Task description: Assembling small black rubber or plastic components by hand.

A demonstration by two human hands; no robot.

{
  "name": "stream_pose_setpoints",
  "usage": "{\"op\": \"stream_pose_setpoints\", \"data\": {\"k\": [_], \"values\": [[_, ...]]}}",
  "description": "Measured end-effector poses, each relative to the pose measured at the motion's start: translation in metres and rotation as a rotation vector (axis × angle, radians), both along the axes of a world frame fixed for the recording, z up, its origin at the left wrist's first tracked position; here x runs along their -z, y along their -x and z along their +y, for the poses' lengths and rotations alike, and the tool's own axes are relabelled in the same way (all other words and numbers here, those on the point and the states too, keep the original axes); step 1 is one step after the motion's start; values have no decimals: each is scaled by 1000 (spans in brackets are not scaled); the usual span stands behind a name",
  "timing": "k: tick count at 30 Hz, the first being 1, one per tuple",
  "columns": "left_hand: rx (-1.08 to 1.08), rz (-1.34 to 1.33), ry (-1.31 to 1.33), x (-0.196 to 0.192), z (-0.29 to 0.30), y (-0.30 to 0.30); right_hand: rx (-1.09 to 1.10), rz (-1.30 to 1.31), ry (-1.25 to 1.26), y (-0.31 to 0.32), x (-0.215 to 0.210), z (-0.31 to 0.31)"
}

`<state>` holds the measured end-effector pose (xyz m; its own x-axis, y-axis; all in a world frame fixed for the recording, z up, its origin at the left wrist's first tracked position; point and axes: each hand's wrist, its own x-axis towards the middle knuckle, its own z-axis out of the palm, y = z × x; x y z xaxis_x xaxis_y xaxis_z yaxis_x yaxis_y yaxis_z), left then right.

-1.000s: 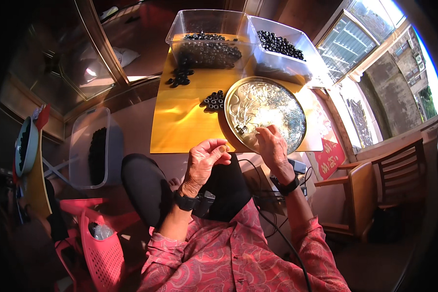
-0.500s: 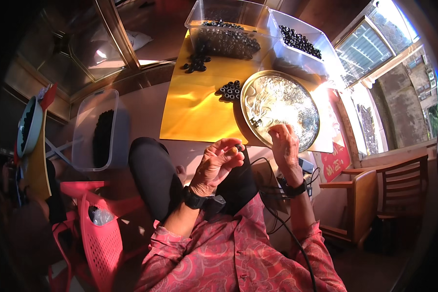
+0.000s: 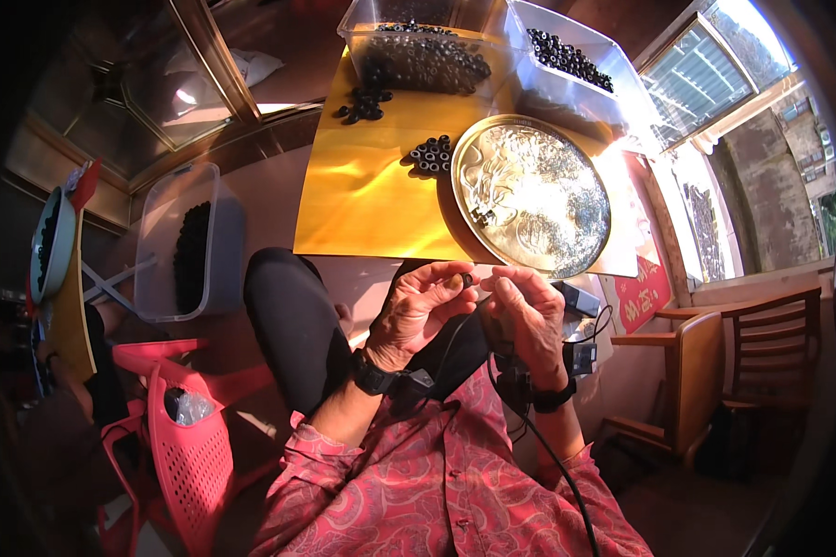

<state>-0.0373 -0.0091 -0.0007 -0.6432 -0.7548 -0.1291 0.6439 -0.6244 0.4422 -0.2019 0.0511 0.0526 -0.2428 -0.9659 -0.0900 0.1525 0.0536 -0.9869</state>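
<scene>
Sunlit room, window at the right, wooden chair (image 3: 715, 371) below it. A low table carries a shiny gold sheet (image 3: 372, 195), presumably so small dark parts show up against it. On the sheet: a round embossed metal tray (image 3: 539, 195) nearest the person, a small cluster of black rings (image 3: 432, 153) at the tray's left edge, another loose heap (image 3: 362, 104) farther back. Two clear bins of black rings (image 3: 427, 56) stand along the far edge, within reach.

Left hand (image 3: 418, 306) raised over the lap, thumb and forefinger pinched on one small dark bead (image 3: 464, 278). Right hand (image 3: 525, 311) closes in from the other side, fingertips curled together against it; what it grips, if anything, cannot be made out. Both hands held close to the body, likely for fine work.

A red plastic chair (image 3: 186, 436) sits at the left.
</scene>
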Motion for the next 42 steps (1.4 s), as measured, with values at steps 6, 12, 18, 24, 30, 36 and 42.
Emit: {"op": "stream_pose_setpoints", "data": {"k": [6, 12, 18, 24, 30, 36, 42], "values": [[2, -40, -2, -1, 4, 0, 40, -131, -29, -2, -1, 6], [29, -47, 24, -3, 5, 3, 22, -92, 46, -4, 5, 7], [13, -53, 45, -3, 5, 3, 2, -52, 90, -9, 8, 3], [13, -26, 45, -2, 5, 3, -16, -26, 120, -9, 13, 2], [16, -35, 50, -4, 6, 2, -18, 60, 141, -11, 12, 1], [30, -35, 55, -1, 5, 1, -62, 108, 161, -11, 10, -1], [39, 14, 44, 4, 4, 1, -92, -119, -45, -10, -5, 2]]}}
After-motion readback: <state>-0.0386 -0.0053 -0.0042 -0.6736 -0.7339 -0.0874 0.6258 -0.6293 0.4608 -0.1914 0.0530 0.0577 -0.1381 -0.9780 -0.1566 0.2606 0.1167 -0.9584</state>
